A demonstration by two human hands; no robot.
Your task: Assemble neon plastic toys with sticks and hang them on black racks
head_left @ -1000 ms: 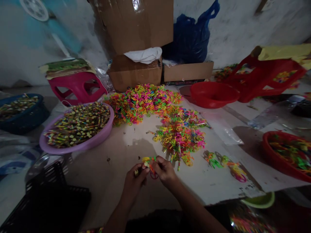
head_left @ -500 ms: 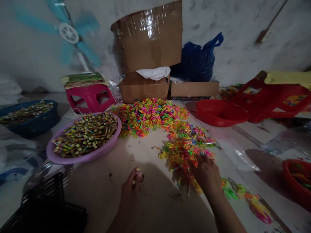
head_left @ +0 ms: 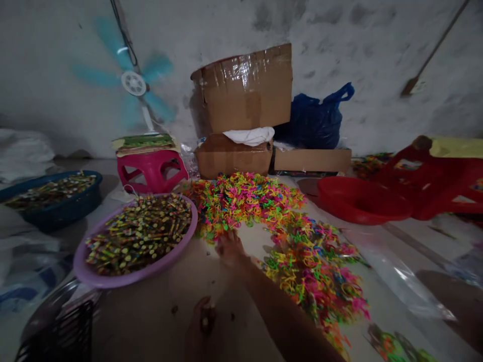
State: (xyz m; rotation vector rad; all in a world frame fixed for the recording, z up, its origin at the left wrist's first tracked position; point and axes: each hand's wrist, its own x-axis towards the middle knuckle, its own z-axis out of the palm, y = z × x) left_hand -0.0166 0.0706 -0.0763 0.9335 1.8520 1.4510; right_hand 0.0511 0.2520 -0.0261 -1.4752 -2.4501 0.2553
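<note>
My left hand (head_left: 202,322) is low in the middle of the head view, dim, with fingers curled around a small tube (head_left: 205,322) whose pale round end shows. My right hand (head_left: 231,250) reaches forward, fingers stretched and slightly apart, at the front edge of a heap of small bright plastic pieces (head_left: 245,198) in pink, green, yellow and orange. Whether its fingertips touch the heap is too blurred to tell. Left of it stands a lavender basin (head_left: 138,280) full of small multicoloured tubes with pale ends, like the one in my left hand.
A blue basin (head_left: 64,206), a pink stool (head_left: 151,171) and a turning fan (head_left: 134,83) stand left. Cardboard boxes (head_left: 249,95) and a blue bag (head_left: 315,120) are at the wall. Right are a red basin (head_left: 358,198), plastic bags (head_left: 407,274) and a red stool (head_left: 433,183). A black crate (head_left: 64,334) lies lower left.
My right hand has left the pieces on the right and moved left and forward to the front edge of the main heap. My left hand is lower in view, still holding the tube. The view has tilted up.
</note>
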